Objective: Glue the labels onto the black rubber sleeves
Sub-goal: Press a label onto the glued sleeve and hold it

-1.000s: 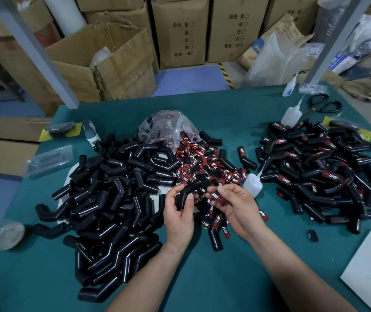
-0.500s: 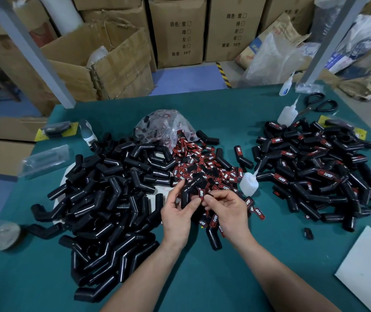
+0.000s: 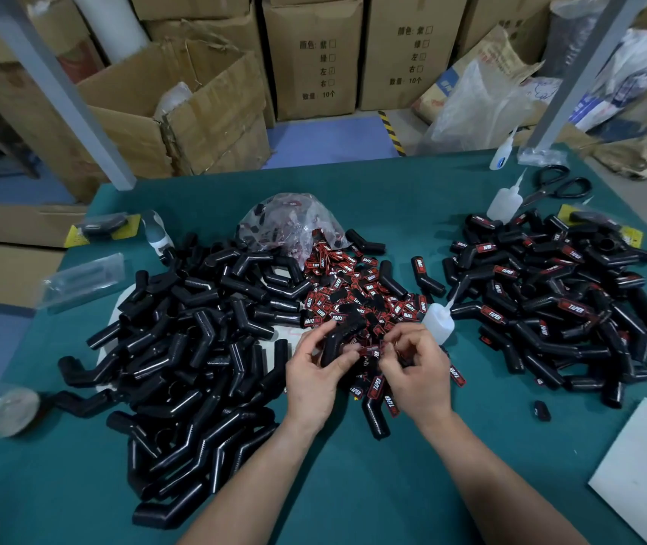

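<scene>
Flat red label [image 3: 371, 350] brought onto bent rubber sleeve [image 3: 331, 348] | left hand [image 3: 314, 383] grips sleeve | right hand [image 3: 418, 377] pinches label

Person is only partly showing: two forearms and two hands, coming in at the near edge. Left forearm [image 3: 243, 489] and right forearm [image 3: 499, 481] are showing bare all the way to the frame border, uncovered from the wrist back. Left hand [image 3: 314, 381] and right hand [image 3: 418, 381] are showing bare as well. Knuckles are creasing; nails and any finger markings are reading too blurred to tell.
</scene>
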Motion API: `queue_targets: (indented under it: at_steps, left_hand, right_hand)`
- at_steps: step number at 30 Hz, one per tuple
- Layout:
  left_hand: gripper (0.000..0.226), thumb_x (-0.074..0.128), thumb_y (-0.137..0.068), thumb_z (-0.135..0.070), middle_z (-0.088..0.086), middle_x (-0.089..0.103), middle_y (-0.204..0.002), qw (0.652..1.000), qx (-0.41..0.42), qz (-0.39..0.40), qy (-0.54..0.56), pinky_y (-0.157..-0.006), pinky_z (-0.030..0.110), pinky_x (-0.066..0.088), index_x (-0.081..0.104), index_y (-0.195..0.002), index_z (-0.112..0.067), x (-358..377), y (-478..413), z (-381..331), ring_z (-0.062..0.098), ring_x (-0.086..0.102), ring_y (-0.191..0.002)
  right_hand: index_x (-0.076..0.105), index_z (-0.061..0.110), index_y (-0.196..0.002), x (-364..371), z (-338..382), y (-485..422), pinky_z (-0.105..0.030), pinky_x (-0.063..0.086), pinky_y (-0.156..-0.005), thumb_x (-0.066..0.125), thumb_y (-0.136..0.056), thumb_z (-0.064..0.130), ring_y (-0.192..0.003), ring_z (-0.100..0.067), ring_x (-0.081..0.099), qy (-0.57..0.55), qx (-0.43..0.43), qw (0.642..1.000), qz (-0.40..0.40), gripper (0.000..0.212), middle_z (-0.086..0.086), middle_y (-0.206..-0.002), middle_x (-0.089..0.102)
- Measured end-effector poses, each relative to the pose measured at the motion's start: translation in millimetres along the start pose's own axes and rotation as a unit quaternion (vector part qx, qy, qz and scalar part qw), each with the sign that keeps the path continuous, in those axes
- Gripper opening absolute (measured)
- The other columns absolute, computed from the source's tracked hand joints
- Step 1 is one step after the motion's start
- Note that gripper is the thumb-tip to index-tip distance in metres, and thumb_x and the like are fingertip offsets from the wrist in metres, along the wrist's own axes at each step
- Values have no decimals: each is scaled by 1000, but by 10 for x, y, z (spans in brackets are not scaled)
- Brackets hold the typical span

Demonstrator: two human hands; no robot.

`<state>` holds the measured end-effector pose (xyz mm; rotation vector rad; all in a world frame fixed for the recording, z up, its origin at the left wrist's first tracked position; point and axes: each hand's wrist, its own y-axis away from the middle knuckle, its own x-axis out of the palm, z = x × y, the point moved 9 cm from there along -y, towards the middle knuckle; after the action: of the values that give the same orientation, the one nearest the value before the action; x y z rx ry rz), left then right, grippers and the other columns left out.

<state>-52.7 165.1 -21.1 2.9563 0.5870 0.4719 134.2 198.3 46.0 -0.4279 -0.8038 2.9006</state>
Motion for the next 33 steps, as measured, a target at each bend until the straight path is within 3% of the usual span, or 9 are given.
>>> queue_targets:
  at_steps: [4, 7, 10, 12, 18, 24, 27, 30, 33]
  left_hand:
    - [57, 78, -85, 9, 11, 78, -112, 1000, -5, 1, 6, -94, 34, 60, 72, -116, -38, 25, 3, 7, 30, 75, -106]
    - [44, 72, -90, 9, 6, 78, -107, 1000, -9, -11, 26, -88, 36, 62, 73, -110, -30, 11, 23, 0, 33, 77, -98]
    - [35, 72, -92, 5, 13, 78, -107, 1000, -14, -7, 19, -88, 36, 62, 74, -112, -24, 13, 38, 22, 35, 76, -99]
    - [35, 71, -94, 4, 15, 77, -109, 1000, -19, -4, 17, -87, 32, 61, 76, -113, -24, 30, 42, 28, 36, 76, -100]
    - [44, 75, -91, 2, 0, 78, -110, 999, 9, -4, -38, -88, 35, 62, 76, -110, -38, 32, 46, -12, 27, 76, -101]
    - [38, 80, -83, -8, 1, 79, -109, 998, 17, -6, -53, -91, 34, 61, 77, -108, -37, 28, 39, -20, 25, 76, -102]
    - [37, 81, -82, -11, 1, 79, -107, 998, 9, -10, -56, -92, 38, 62, 78, -108, -37, 10, 35, 11, 25, 76, -100]
    - [42, 81, -85, -3, 1, 79, -108, 997, 13, -11, -70, -95, 42, 60, 77, -108, -39, 7, 33, 6, 26, 76, -103]
    - [45, 81, -86, -4, -4, 79, -108, 996, 21, -12, -91, -95, 34, 59, 77, -107, -44, 4, 42, -22, 19, 75, -104]
  right_hand:
    - [56, 16, -78, 42, -22, -10, -27, 50, -69, 73, -82, 15, -83, -10, 60, 14, 15, 1000, 16, 18, 5, -91, 57]
    - [65, 26, -85, 73, -11, -22, -18, 52, -76, 79, -79, 16, -90, -8, 64, -27, 43, 998, 34, 18, 5, -97, 61]
    - [70, 18, -93, 59, 21, -36, -34, 56, -81, 72, -88, 21, -95, -18, 66, -52, 29, 997, 58, 5, 2, -102, 63]
    - [72, 14, -95, 9, 12, -44, -40, 57, -80, 68, -92, 19, -95, -21, 67, -41, 13, 998, 44, 8, 4, -103, 64]
    - [72, 21, -113, -20, -14, -57, -32, 56, -85, 73, -89, 12, -98, -12, 68, -18, 37, 999, 27, 26, 20, -108, 66]
    - [76, 5, -102, -3, 40, -61, -35, 57, -85, 71, -90, 8, -97, -9, 68, 33, 12, 999, 34, 13, 0, -101, 71]
    - [76, 4, -98, 18, 50, -62, -36, 57, -84, 70, -88, 9, -96, -9, 67, 37, 14, 998, 43, 13, 0, -100, 70]
    - [75, 6, -94, 110, 78, -80, -38, 52, -89, 69, -90, 12, -100, -20, 63, 56, -3, 995, 80, 10, 4, -101, 65]
    - [73, 11, -91, 203, 52, -59, -33, 38, -103, 67, -93, 17, -114, -18, 49, 75, -5, 990, 116, 9, 9, -109, 59]
